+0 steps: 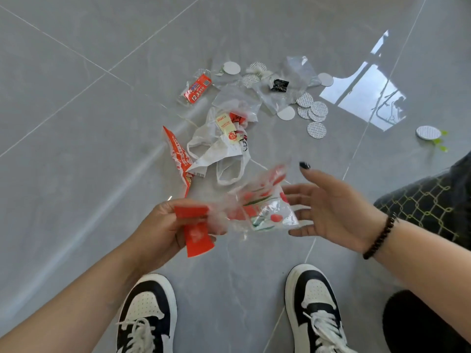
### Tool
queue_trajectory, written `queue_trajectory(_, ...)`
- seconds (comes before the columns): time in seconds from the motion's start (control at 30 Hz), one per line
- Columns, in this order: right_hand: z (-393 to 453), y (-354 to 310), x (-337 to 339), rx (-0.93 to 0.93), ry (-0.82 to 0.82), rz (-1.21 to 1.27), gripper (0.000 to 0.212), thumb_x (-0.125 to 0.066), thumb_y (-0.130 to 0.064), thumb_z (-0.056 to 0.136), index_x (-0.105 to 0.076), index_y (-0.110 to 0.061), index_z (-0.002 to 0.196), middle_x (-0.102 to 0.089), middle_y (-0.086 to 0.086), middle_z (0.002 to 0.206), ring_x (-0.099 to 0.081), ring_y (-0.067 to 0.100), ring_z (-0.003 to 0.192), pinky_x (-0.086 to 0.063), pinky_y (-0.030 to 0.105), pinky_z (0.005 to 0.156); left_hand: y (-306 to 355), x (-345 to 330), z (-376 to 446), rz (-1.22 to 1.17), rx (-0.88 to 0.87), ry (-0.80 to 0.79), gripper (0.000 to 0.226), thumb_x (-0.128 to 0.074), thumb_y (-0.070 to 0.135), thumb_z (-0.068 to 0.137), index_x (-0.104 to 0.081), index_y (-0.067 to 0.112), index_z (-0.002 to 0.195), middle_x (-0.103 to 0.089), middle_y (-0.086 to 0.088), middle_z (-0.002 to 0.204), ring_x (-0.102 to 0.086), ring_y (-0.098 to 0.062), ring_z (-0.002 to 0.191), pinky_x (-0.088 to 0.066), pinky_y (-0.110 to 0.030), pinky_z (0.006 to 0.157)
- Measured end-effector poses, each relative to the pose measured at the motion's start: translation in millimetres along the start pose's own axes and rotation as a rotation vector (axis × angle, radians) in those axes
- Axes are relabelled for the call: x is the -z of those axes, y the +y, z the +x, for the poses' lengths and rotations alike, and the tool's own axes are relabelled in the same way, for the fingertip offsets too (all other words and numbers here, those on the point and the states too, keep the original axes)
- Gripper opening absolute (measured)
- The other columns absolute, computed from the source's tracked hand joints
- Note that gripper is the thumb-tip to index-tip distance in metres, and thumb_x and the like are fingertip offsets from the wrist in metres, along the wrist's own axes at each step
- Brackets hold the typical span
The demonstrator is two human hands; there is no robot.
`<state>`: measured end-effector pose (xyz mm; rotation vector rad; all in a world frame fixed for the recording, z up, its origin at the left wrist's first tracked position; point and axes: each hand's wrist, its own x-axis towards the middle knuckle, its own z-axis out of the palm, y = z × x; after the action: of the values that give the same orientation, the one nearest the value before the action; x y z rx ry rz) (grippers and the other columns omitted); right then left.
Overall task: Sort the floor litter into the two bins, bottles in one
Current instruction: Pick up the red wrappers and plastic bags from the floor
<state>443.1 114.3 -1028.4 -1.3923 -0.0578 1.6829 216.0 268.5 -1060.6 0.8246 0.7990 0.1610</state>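
left hand (163, 225) gripping red wrappers (195, 231), white bag (216, 149) holding cartons (228, 129)

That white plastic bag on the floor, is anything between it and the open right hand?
Yes. A clear wrapper with red print, held by the left hand, hangs between the right hand and the white plastic bag. The bag lies farther out on the floor, and no bin is in view.
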Motion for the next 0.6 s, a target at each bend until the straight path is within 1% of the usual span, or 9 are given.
queue_trajectory(0.07,4.9,-8.1,-8.9,-0.064,-0.010,-0.044,0.083,-0.077,-0.069,0.044,-0.067,-0.012,0.104,-0.066,0.011,0.095,-0.066,0.030,0.084,-0.053,0.047,0.083,0.1,-1.6,0.0,0.241,-0.131,0.028,0.056,-0.048,-0.024,0.081,-0.077,0.020,0.060,-0.076,0.002,0.087,-0.073,-0.016,0.076,-0.056,-0.023,0.059)
queue_trajectory(0.13,6.2,-15.1,-15.0,-0.078,0.002,-0.084,0.074,-0.078,-0.063,0.052,-0.066,-0.012,0.105,-0.067,0.011,0.095,-0.064,0.031,0.087,-0.052,0.046,0.087,-2.3,-7.4,0.1,0.483,-0.328,0.076,0.057,-0.053,-0.023,0.080,-0.079,0.026,0.065,-0.074,0.019,0.093,-0.069,-0.005,0.089,-0.052,-0.013,0.066)
queue_trajectory(0.2,8.6,-17.4,-14.0,-0.017,0.097,-0.210,0.047,-0.080,-0.033,0.069,-0.065,-0.009,0.107,-0.070,0.011,0.097,-0.066,0.024,0.082,-0.055,0.041,0.084,-9.4,-10.4,-1.1,0.704,-0.564,0.111,0.039,-0.062,-0.006,0.075,-0.079,0.029,0.079,-0.068,0.030,0.103,-0.063,0.004,0.100,-0.050,-0.009,0.073)
queue_trajectory(0.27,10.2,-18.5,-9.6,0.088,0.210,-0.311,0.034,-0.073,-0.004,0.077,-0.063,-0.007,0.110,-0.071,0.014,0.099,-0.068,0.021,0.077,-0.056,0.035,0.074,-17.0,-11.4,-4.8,0.777,-0.630,0.035,0.035,-0.062,0.014,0.068,-0.075,0.030,0.097,-0.064,0.023,0.118,-0.062,-0.002,0.108,-0.053,-0.016,0.076)
queue_trajectory(0.33,8.5,-20.7,-3.0,0.196,0.248,-0.375,0.038,-0.073,0.005,0.075,-0.062,-0.006,0.110,-0.071,0.016,0.099,-0.068,0.022,0.078,-0.055,0.033,0.068,-18.5,-11.1,-6.7,0.511,-0.476,-0.110,0.045,-0.058,0.013,0.061,-0.070,0.018,0.104,-0.065,0.007,0.122,-0.067,-0.013,0.103,-0.056,-0.025,0.072)
queue_trajectory(0.4,4.0,-25.2,3.7,0.274,0.250,-0.477,0.045,-0.076,0.004,0.072,-0.062,-0.007,0.113,-0.073,0.011,0.096,-0.069,0.023,0.083,-0.055,0.035,0.073,-12.9,-13.2,-3.0,0.189,-0.262,-0.192,0.060,-0.056,0.017,0.055,-0.059,0.010,0.114,-0.070,-0.003,0.114,-0.070,-0.022,0.098,-0.056,-0.028,0.069)
queue_trajectory(0.43,1.6,-28.7,5.4,0.306,0.244,-0.545,0.047,-0.078,0.001,0.070,-0.063,-0.011,0.113,-0.074,0.008,0.094,-0.070,0.023,0.085,-0.055,0.036,0.077,-9.9,-15.3,-0.1,0.123,-0.181,-0.212,0.066,-0.056,0.024,0.056,-0.054,0.010,0.120,-0.070,-0.007,0.113,-0.070,-0.028,0.100,-0.055,-0.030,0.069)
queue_trajectory(0.5,-2.8,-36.0,1.9,0.377,0.234,-0.800,0.047,-0.082,-0.009,0.066,-0.066,-0.024,0.107,-0.074,0.002,0.093,-0.071,0.022,0.089,-0.056,0.038,0.083,-5.0,-21.3,5.5,0.152,-0.055,-0.264,0.070,-0.059,0.033,0.064,-0.049,0.013,0.131,-0.068,-0.015,0.116,-0.067,-0.039,0.104,-0.057,-0.037,0.074)
queue_trajectory(0.6,-2.9,-36.0,-13.6,0.473,0.262,-1.078,0.045,-0.082,-0.021,0.067,-0.066,-0.030,0.108,-0.071,-0.003,0.092,-0.069,0.013,0.079,-0.057,0.035,0.081,-5.5,-39.6,8.6,0.388,-0.032,-0.258,0.046,-0.072,0.017,0.081,-0.056,0.017,0.124,-0.073,-0.008,0.108,-0.072,-0.030,0.094,-0.060,-0.038,0.074)
